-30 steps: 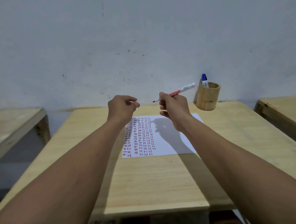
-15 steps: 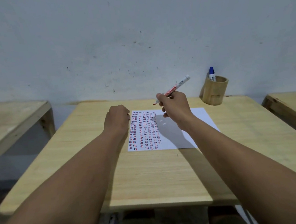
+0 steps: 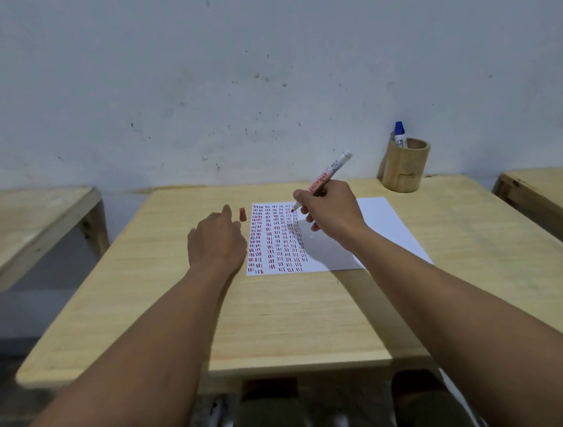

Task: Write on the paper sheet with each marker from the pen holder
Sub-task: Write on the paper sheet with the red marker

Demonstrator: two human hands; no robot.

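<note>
A white paper sheet (image 3: 383, 227) lies on the wooden table (image 3: 283, 313), its left half filled with columns of short red and dark dashes. My right hand (image 3: 333, 213) grips a white red-lettered marker (image 3: 329, 173), uncapped, its red tip at the top of the sheet beside the last column. The marker's red cap (image 3: 242, 214) stands on the table just left of the sheet. My left hand (image 3: 216, 242) rests beside it, fingers loose, holding nothing. A bamboo pen holder (image 3: 404, 168) at the back right holds a blue-capped marker (image 3: 400, 134).
A grey-white wall (image 3: 260, 77) runs right behind the table. Another wooden table (image 3: 17, 232) stands to the left and a third (image 3: 554, 200) to the right, each separated by a gap. My knees show below the near edge.
My left hand came down and set the red cap on the table left of the sheet, then let go. My right hand lowered the uncapped marker's tip to the paper.
</note>
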